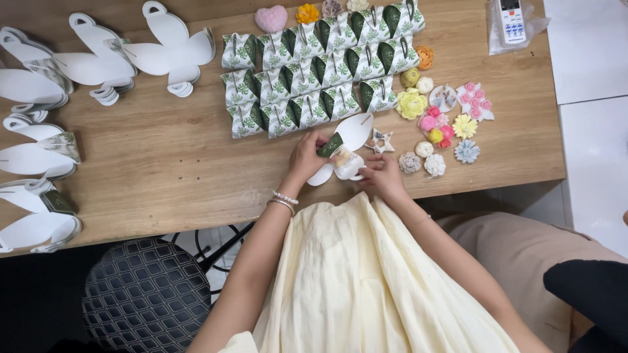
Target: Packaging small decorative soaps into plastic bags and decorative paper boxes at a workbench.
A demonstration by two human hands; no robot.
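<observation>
Left hand (306, 157) pinched the green leaf flap (331, 145) upright while right hand (383, 175) gripped the unfolded white box blank (353, 131), steadying it for folding.

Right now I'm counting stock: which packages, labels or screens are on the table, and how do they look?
Folded gift boxes: three rows at table centre, white with green leaf print.
Flat box blanks: white die-cut stacks, left side and top left.
Half-folded box: white and green, between left hand and right hand.
Remote control: top right, white with small screen, in clear plastic.
</observation>
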